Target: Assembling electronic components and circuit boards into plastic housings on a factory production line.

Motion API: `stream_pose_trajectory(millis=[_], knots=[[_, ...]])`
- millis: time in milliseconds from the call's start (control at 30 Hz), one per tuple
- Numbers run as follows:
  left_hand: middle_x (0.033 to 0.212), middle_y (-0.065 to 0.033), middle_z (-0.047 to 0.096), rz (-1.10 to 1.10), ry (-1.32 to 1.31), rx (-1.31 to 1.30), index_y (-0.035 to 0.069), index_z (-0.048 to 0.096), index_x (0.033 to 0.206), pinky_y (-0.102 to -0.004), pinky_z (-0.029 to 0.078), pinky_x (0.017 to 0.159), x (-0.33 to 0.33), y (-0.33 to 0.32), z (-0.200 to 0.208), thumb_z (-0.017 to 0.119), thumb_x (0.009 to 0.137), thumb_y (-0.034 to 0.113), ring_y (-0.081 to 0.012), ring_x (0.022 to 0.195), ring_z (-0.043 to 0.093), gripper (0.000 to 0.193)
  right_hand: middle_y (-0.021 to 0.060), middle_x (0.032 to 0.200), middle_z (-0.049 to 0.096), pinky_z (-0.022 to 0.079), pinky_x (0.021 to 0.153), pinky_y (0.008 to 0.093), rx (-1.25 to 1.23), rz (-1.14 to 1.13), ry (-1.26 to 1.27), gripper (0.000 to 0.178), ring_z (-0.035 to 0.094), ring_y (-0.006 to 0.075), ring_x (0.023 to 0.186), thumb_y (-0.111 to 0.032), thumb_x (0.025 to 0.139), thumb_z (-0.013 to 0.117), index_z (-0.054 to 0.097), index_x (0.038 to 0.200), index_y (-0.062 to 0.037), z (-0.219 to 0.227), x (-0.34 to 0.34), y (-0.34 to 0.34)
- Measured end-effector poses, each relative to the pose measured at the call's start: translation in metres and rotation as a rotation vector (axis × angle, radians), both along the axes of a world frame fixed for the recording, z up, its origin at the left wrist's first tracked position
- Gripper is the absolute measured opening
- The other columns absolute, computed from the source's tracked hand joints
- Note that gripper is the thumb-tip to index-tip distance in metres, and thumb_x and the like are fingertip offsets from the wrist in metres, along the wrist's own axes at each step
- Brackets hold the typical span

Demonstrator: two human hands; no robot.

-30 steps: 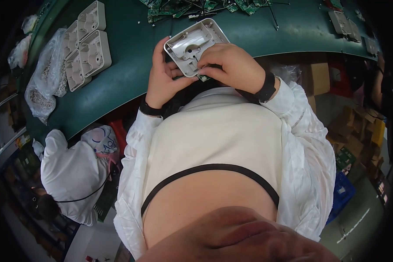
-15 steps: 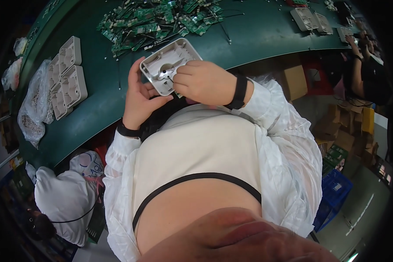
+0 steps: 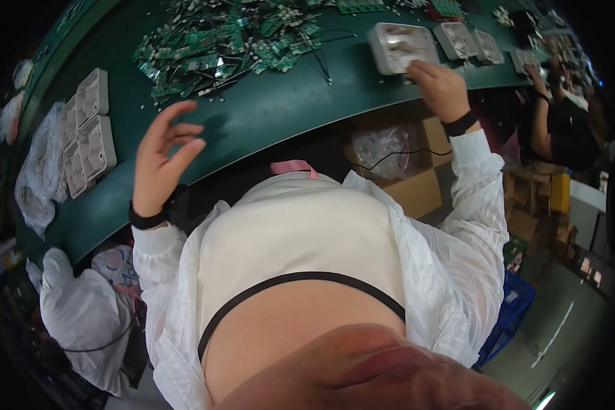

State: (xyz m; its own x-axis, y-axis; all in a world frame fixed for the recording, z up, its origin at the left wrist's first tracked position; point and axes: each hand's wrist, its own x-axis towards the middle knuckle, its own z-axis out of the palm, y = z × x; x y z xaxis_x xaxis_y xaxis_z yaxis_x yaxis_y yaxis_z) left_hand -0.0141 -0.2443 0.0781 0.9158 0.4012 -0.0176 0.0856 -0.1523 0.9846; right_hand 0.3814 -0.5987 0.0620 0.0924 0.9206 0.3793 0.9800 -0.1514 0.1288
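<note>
At the right hand (image 3: pixel 443 96), bunched fingers are set against the lower right corner of a light-grey plastic housing (image 3: pixel 402 49), upper right of the frame; whether it is clamped cannot be told. By the left hand (image 3: pixel 164 158), fingers spread, nothing is held, left of centre. A neighbouring housing (image 3: pixel 456 42) could be knocked if the first were pushed rightward. Circuit boards (image 3: pixel 232 51) are heaped at upper left-centre.

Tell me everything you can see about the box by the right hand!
The box is shallow and off-white, with rounded corners, and looks like plastic. Moulded shapes inside look blurry. Its open side faces up over the green table; I can't tell if it rests there. The right hand holds its near edge.
</note>
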Motion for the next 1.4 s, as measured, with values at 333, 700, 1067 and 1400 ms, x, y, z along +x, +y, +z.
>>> stream_pose_trajectory(millis=[333,700,1067,1400], knots=[[0.137,-0.0236,0.058,0.730,0.364,1.153,-0.001,0.056,0.136,-0.0475,0.047,0.103,-0.121,0.087,-0.041,0.083,0.085,0.036,-0.0429,0.125,0.056,0.069,0.0044,0.126,0.070,0.058,0.071,0.0449,-0.251,-0.301,-0.073,0.024,0.072,0.0357,0.089,-0.010,0.097,0.058,0.070,0.117,-0.0169,-0.052,0.116,-0.081],[0.137,-0.0195,0.061,0.671,0.696,1.256,0.006,0.069,0.122,-0.0544,0.046,0.101,-0.123,0.130,-0.062,0.079,0.083,0.051,-0.0387,0.127,0.057,0.061,0.0076,0.134,0.066,0.057,0.084,0.0424,-0.214,-0.431,-0.031,0.031,0.069,0.0345,0.108,-0.008,0.100,0.052,0.066,0.128,-0.0140,-0.062,0.167,-0.112],[0.139,-0.0152,0.063,0.666,0.651,1.227,0.009,0.075,0.110,-0.0517,0.043,0.103,-0.116,0.098,-0.043,0.080,0.084,0.037,-0.0342,0.123,0.061,0.039,0.0116,0.102,0.073,0.055,0.072,0.0321,0.132,-0.278,0.566,0.021,0.069,0.0205,0.080,-0.012,0.094,0.074,0.072,0.113,-0.0038,-0.004,-0.016,0.067],[0.139,-0.0107,0.062,0.047,0.196,1.015,0.007,0.071,0.108,-0.0548,0.028,0.118,-0.058,-0.017,-0.001,0.084,0.075,0.016,-0.0306,0.130,0.056,0.037,0.0045,0.091,0.072,0.050,0.067,0.0242,-0.049,-0.252,0.853,0.021,0.064,0.0110,0.075,-0.019,0.094,0.077,0.073,0.107,-0.0020,-0.043,-0.036,0.163]])
